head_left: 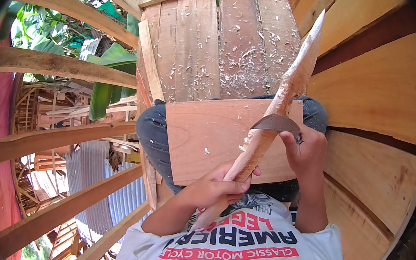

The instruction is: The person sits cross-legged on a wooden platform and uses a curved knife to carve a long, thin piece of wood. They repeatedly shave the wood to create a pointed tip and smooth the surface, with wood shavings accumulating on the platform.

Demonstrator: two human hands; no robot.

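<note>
A long, rough-carved wooden stick (291, 80) slants across my lap, its pointed tip at the far right and its lower end near my shirt. My left hand (221, 187) is closed around its lower part. In my right hand (309, 151) is a knife with a dark, curved blade (276, 123), which lies across the middle of the stick. My fingers hide most of the knife's handle. Pale shaved patches and loose curls show on the stick near the blade. Beneath it, a flat wooden board (203, 129) rests on my legs.
Wood shavings (243, 67) litter the plank floor (183, 50) ahead. A loose wooden strip (151, 62) lies along the floor's left edge. Wooden rails (61, 66) stand on the left, with leaves and corrugated sheets (87, 178) beyond. A plank wall (382, 88) rises close on the right.
</note>
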